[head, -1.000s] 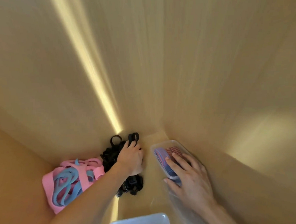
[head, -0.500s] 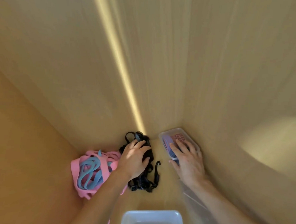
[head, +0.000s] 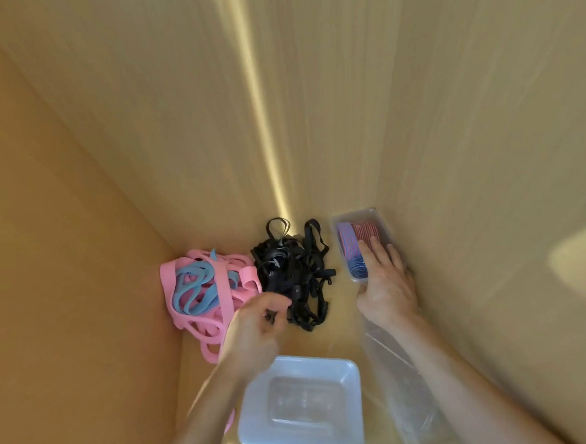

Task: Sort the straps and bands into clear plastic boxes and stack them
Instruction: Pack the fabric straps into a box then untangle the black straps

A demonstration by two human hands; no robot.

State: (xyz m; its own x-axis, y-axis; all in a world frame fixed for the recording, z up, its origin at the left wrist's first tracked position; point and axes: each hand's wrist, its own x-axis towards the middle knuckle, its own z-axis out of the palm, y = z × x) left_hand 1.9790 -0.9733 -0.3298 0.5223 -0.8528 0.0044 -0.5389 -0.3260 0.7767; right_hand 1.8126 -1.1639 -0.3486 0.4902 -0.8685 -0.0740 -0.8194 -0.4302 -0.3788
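Note:
A tangle of black straps (head: 293, 270) lies at the back of the wooden floor. Left of it sits a heap of pink and blue bands (head: 203, 292). My left hand (head: 257, 330) hovers at the near edge of the black pile, blurred, fingers curled, and seems to pinch a black strap end. At the back right, a small clear box (head: 382, 221) holds red and blue striped bands (head: 353, 244). My right hand (head: 383, 285) lies flat on top of this box, fingers straight. An empty clear plastic box (head: 299, 405) stands nearest to me.
Wooden walls close in on the left (head: 64, 270), the back and the right (head: 490, 209). Another clear plastic piece (head: 403, 397) lies along the right wall under my right forearm. A strip of bare wooden floor (head: 342, 325) shows between the black pile and my right hand.
My left hand has pulled back from the top of the black pile toward me, its fingers now curled. My right hand has stayed flat on the small box. The view has shifted.

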